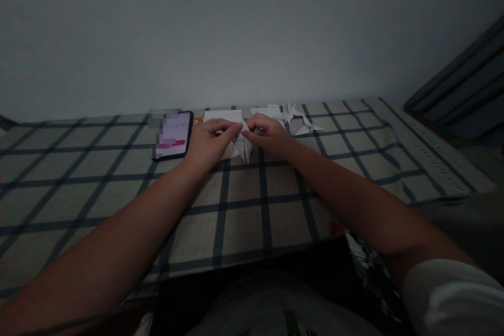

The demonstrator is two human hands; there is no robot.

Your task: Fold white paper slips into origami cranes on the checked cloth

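Observation:
Between my two hands is a folded white paper piece point(244, 150) with creased, pointed flaps. My left hand point(216, 136) pinches it from the left with thumb and fingers. From the right, my right hand point(268, 134) grips its upper part, thumb and forefinger nearly meeting the left fingertips. The fingers cover part of the folds. Behind my left hand lies a white sheet of paper point(222, 115). Just beyond my right hand rest folded paper cranes point(290, 113), one of them point(309, 127) farther right.
A phone point(173, 136) with a lit screen lies left of my hands. A checked cloth point(244, 220) covers the table, which meets a plain wall point(236, 31). Dark curtain folds point(464, 73) hang at the right. Something orange point(337, 229) is at the table's front edge.

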